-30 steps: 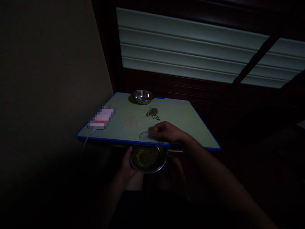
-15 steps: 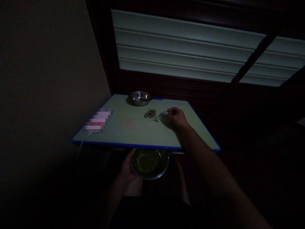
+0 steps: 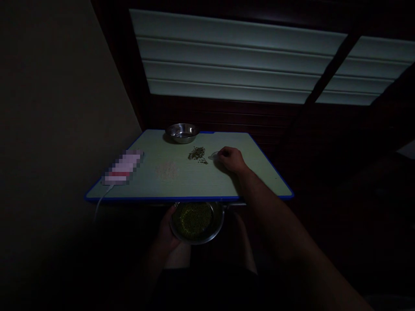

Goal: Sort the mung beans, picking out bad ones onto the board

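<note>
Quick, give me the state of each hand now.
Left hand: holding the steel bowl of green grains.
Right hand: curled on the table; contents cannot be told.

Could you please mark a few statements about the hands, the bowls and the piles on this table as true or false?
1. The left hand holds a bowl of green grains below the table edge. True.
2. The right hand rests inside the empty bowl. False: it lies on the table, right of the dark pile, well apart from that bowl.
3. A pale pile lies on the table, left of the dark pile. True.
4. The empty bowl stands at the near edge. False: it stands at the far edge.
5. A white cable hangs off the table's near left corner. True.
</note>
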{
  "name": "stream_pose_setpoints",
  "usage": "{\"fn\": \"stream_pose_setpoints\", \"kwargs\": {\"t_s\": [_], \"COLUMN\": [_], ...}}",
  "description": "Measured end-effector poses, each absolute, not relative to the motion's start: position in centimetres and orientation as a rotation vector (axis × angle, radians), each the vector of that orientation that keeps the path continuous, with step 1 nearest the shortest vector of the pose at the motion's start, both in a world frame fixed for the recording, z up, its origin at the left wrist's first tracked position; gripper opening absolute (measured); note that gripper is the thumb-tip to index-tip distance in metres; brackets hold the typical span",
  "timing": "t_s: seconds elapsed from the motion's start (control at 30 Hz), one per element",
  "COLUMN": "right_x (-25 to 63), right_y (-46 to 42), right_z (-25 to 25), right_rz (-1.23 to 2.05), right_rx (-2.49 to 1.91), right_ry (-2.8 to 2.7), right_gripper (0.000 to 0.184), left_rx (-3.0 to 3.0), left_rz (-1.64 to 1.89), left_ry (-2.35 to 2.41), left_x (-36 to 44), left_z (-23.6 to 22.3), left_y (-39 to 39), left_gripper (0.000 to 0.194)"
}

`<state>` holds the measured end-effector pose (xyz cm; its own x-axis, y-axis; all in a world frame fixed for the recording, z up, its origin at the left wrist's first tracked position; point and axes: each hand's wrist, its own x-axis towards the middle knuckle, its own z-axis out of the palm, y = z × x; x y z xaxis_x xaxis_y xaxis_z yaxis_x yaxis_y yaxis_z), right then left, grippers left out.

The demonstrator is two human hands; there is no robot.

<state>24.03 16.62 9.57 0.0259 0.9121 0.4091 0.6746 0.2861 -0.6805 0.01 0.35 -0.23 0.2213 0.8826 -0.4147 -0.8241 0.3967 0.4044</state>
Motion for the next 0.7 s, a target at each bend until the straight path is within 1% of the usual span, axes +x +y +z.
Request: {"fn": "stream_pose_setpoints", "kwargs": {"t_s": [0.23,0.5,0.7], "right_x": [23.78,23.3,23.07], "right_y": [16.4,15.84,15.72], "right_z": [9.58,9.99,10.11], "right_rz": [0.429,0.511,0.596], "right_rx": [-1.338,-1.228,-1.193], "right_ry": [-1.767,-1.849,-1.727], "right_gripper": [0.015,0.012,0.013], "left_rx": [0.111,0.113,0.111], "left_rz": [1.199,1.179,1.193], "left_ry": [0.676,0.7,0.717], "left_x": [0.14,-0.01,0.05], "left_z": [-0.08,-0.12,-0.37], "left_y": [0.36,0.41,0.44], "left_gripper": [0.016,0.019,0.018]}}
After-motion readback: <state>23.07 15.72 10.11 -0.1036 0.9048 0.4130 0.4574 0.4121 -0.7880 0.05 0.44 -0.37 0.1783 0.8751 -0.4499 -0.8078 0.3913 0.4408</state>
